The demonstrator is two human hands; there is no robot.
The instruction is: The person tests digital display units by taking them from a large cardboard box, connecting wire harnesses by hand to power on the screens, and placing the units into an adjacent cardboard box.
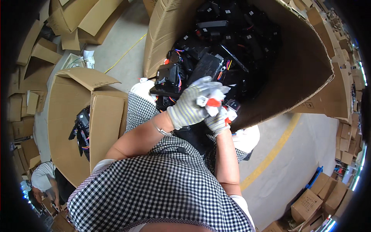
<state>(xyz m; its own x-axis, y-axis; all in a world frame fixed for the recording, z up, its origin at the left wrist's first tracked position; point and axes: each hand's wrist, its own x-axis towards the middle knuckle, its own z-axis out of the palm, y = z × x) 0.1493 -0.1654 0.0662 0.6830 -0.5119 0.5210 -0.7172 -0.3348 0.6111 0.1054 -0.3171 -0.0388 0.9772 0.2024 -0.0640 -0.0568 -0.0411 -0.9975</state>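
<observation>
My left hand (188,105), in a striped knit glove, is closed around a bunch of small white and red pieces (213,102) whose kind I cannot make out. Just below it, my right hand (216,123), gloved the same way, grips more white and red pieces (230,114) against the bunch. Both hands are close together in front of a large open cardboard box (305,73). Inside lie many black plastic device units (207,67), several with coloured wires. One black unit (168,73) lies just beyond my left hand. My fingertips are partly hidden by the pieces.
At the left stands another open carton (108,120) with black wired units (82,129) in it. Empty cartons (91,19) are piled at the far left, more boxes (306,205) at the lower right. A person (44,179) bends at the lower left. A yellow line (272,152) marks the floor.
</observation>
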